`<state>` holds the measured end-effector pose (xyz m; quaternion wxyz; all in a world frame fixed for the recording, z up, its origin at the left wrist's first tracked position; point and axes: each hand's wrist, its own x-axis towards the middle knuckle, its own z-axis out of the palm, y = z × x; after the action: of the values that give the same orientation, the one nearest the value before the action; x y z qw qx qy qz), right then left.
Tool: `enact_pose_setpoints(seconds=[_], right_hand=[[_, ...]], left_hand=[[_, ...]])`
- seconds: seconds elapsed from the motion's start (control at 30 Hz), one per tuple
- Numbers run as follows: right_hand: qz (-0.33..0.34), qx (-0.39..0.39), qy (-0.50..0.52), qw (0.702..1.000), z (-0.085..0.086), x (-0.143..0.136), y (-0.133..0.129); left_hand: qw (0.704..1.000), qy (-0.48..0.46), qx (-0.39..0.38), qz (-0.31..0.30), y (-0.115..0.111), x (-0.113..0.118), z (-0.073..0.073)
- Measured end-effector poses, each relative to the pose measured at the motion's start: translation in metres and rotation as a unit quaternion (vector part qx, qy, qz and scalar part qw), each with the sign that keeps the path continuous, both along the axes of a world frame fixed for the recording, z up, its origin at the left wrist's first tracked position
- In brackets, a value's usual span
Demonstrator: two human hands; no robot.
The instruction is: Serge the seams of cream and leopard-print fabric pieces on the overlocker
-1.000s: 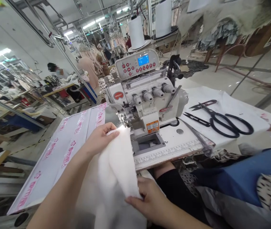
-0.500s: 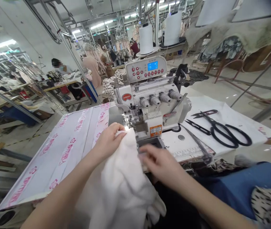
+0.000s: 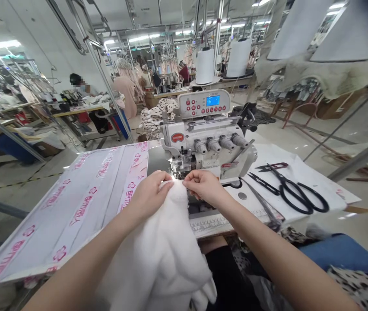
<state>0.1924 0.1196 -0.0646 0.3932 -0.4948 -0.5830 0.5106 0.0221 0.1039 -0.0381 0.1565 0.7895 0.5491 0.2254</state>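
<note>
A soft white cloth hangs from the front of the sewing machine down over my lap. My left hand pinches its upper left edge, thumb on top, just before the lit needle area. At the upper right corner of the cloth, my right hand is closed in a pinch, fingertips on the edge. The cloth's top edge stretches between both hands, close to the presser foot. Whether the edge lies under the foot cannot be made out.
Black scissors and thread snips lie on the white sheet right of the machine. A printed plastic-covered table extends to the left. White thread cones stand behind. A person sits at a far station.
My right hand has moved up and left from beside the cloth to its upper right corner and closed on it. My left hand keeps its pinch. The view has shifted slightly.
</note>
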Motion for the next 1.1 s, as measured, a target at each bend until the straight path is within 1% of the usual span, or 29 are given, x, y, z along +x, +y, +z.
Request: enact_pose_setpoints(seconds=[0.13, 0.23, 0.43, 0.53, 0.6, 0.63, 0.7, 0.77, 0.83, 0.87, 0.9, 0.93, 1.0, 1.03, 1.1], right_hand=[[-0.022, 0.024, -0.034, 0.999, -0.003, -0.002, 0.0], [-0.055, 0.062, -0.074, 0.994, -0.006, -0.003, 0.0], [-0.129, 0.143, -0.16, 0.968, -0.006, -0.008, 0.004], [-0.151, 0.172, -0.192, 0.954, -0.01, -0.011, 0.002], [-0.154, 0.192, -0.182, 0.952, -0.017, -0.01, -0.006], [-0.154, 0.2, -0.156, 0.955, -0.022, -0.009, -0.011], [-0.129, 0.201, -0.069, 0.969, -0.035, -0.004, -0.025], [-0.048, 0.156, 0.025, 0.986, -0.049, 0.002, -0.041], [0.053, 0.092, 0.082, 0.991, -0.059, 0.005, -0.056], [0.085, 0.072, 0.095, 0.989, -0.063, 0.005, -0.063], [0.098, 0.067, 0.098, 0.988, -0.065, 0.005, -0.068], [0.095, 0.077, 0.09, 0.988, -0.066, 0.003, -0.073], [0.065, 0.121, 0.054, 0.989, -0.067, 0.0, -0.08], [0.049, 0.143, 0.036, 0.988, -0.067, -0.001, -0.083], [0.028, 0.176, 0.014, 0.984, -0.065, -0.002, -0.086]], left_hand=[[0.999, 0.008, 0.02, 0.024, 0.002, 0.004, -0.001], [0.999, 0.013, 0.014, 0.034, 0.008, 0.008, 0.0], [0.999, 0.018, -0.006, 0.034, 0.022, 0.011, 0.006], [0.999, 0.023, -0.01, 0.032, 0.027, 0.011, 0.006], [0.999, 0.022, -0.006, 0.031, 0.026, 0.011, 0.005], [0.999, 0.021, 0.001, 0.033, 0.024, 0.011, 0.004], [0.999, 0.03, 0.02, 0.041, 0.017, 0.009, 0.005], [0.997, 0.061, 0.015, 0.048, 0.009, 0.005, 0.009], [0.994, 0.096, -0.021, 0.038, 0.005, -0.002, 0.015], [0.993, 0.105, -0.049, 0.03, 0.005, -0.006, 0.018], [0.991, 0.106, -0.078, 0.024, 0.007, -0.01, 0.022], [0.989, 0.104, -0.104, 0.022, 0.01, -0.013, 0.024], [0.985, 0.099, -0.136, 0.031, 0.017, -0.018, 0.026], [0.985, 0.101, -0.137, 0.041, 0.02, -0.02, 0.026], [0.986, 0.11, -0.114, 0.054, 0.023, -0.021, 0.024]])
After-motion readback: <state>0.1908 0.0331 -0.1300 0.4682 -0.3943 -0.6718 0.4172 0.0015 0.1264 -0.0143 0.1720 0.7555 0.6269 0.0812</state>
